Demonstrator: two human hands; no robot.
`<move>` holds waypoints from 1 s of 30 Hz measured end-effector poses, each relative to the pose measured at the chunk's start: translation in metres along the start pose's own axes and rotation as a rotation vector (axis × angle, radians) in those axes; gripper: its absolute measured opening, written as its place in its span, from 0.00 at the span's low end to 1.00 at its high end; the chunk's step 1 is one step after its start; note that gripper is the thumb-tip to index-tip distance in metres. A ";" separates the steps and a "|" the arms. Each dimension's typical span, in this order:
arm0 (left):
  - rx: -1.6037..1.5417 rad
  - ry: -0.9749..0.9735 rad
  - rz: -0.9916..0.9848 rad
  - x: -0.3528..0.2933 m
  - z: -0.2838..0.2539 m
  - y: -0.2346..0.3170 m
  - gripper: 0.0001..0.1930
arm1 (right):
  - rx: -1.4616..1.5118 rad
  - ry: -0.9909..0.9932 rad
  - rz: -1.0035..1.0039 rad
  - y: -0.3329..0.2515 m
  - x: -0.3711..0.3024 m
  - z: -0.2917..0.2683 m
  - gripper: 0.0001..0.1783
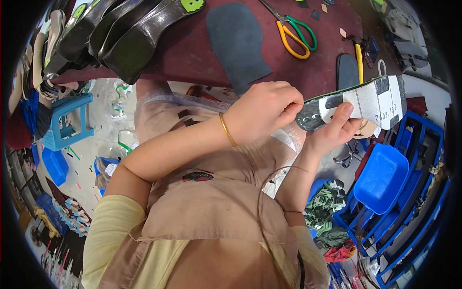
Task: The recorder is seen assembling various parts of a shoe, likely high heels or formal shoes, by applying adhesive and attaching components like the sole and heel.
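Observation:
A sole-shaped insole (368,106), black with a white fabric patch and printed marks, is tilted up at the near right edge of the table. My right hand (334,130) grips it from below, thumb pressed on its face. At the insole's narrower left end is my left hand (272,113), its fingers curled into a pinch; whatever they hold, if anything, is hidden. A dark grey sole-shaped sheet (236,41) lies flat on the table beyond my left hand. Scissors (293,41) with one yellow and one green handle rest to its right.
Glossy black shoe lasts (132,48) crowd the maroon table's (183,60) left side. At its right lie a yellow-handled hammer (359,60) and a dark sole piece (346,72). A blue basin (382,178) and blue rack (423,159) stand right; a blue stool (70,123) stands left.

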State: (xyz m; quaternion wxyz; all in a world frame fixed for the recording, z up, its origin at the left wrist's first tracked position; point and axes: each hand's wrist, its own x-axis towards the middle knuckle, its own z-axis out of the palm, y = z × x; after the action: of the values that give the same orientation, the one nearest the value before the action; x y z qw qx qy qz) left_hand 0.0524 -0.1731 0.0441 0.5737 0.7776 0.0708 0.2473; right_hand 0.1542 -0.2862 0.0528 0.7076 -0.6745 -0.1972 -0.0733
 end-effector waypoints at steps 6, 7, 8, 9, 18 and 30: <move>0.088 0.061 0.054 0.002 0.009 -0.004 0.06 | -0.061 0.132 -0.101 0.006 0.001 0.008 0.16; 0.054 -0.005 0.057 -0.003 0.012 -0.007 0.06 | -0.078 0.202 -0.100 0.006 0.007 0.011 0.17; 0.019 -0.070 0.060 -0.011 0.017 -0.012 0.06 | -0.094 0.273 -0.099 0.005 0.012 0.013 0.17; -0.019 -0.140 0.064 -0.016 0.019 -0.013 0.05 | -0.007 0.300 0.005 0.001 0.018 0.014 0.18; -0.601 -0.001 -0.366 -0.010 0.036 -0.008 0.10 | 0.281 0.220 0.417 0.007 0.005 0.019 0.20; -0.470 0.029 -0.302 -0.014 0.030 -0.026 0.06 | 0.332 0.288 0.462 0.012 -0.003 0.026 0.20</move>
State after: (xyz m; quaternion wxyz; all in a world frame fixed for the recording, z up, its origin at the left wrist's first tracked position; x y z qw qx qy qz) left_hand 0.0587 -0.1956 0.0091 0.7676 0.6003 0.1348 0.1799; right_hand 0.1511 -0.2601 0.0413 0.8266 -0.5596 0.0538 0.0277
